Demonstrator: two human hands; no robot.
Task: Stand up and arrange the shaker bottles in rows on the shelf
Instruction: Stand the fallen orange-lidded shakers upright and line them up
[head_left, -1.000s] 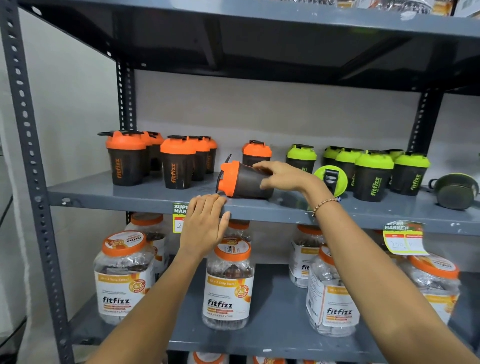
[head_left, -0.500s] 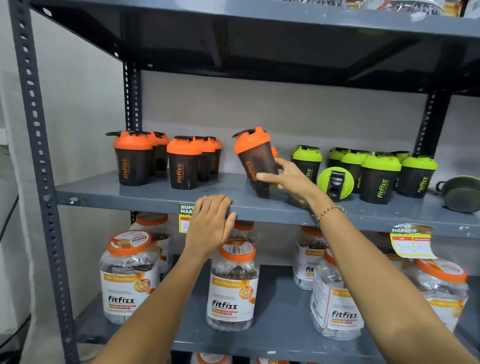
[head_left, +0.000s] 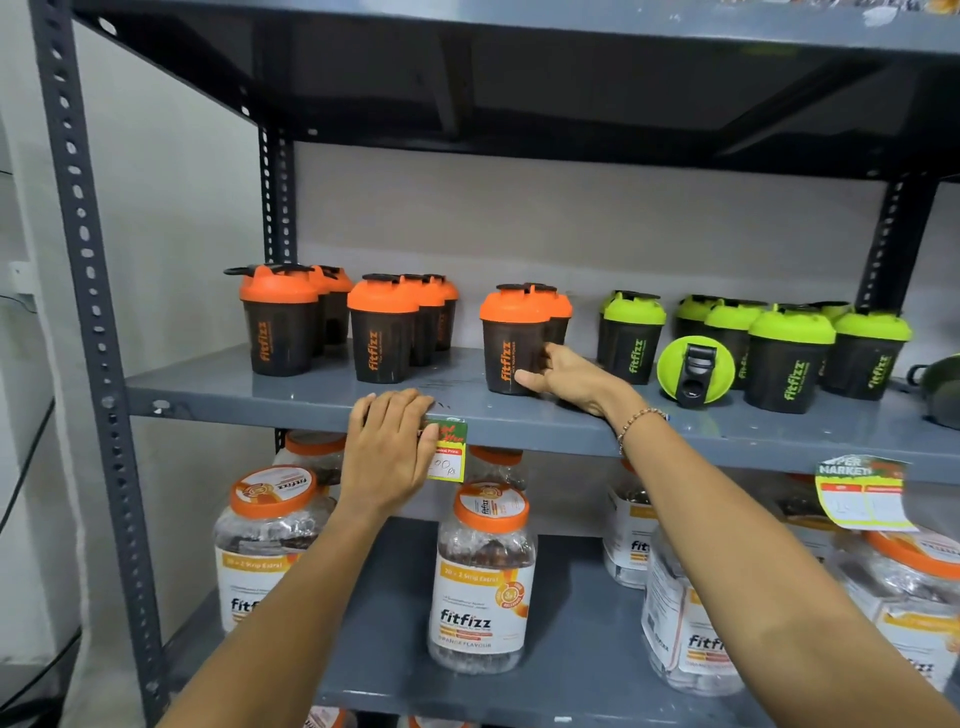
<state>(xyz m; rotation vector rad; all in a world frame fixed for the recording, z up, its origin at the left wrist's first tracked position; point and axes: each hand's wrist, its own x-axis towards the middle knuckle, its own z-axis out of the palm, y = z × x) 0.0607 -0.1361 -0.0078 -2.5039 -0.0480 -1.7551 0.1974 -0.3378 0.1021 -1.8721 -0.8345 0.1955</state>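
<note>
on the shelf (head_left: 311, 400) our orange shaker bottle (head_left: 511, 340) stands upright at the front of the third orange row. our right hand (head_left: 563, 376) holds its base, fingers closed around it; our left hand (head_left: 387, 449) rests flat on the shelf edge, holding nothing. next, we think, the lying green bottle (head_left: 693, 369) must be stood up.

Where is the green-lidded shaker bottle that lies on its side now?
In the head view, the tipped green shaker lies right of centre on the middle shelf, its lid facing the camera, between upright green shakers, right of the right hand.
</note>
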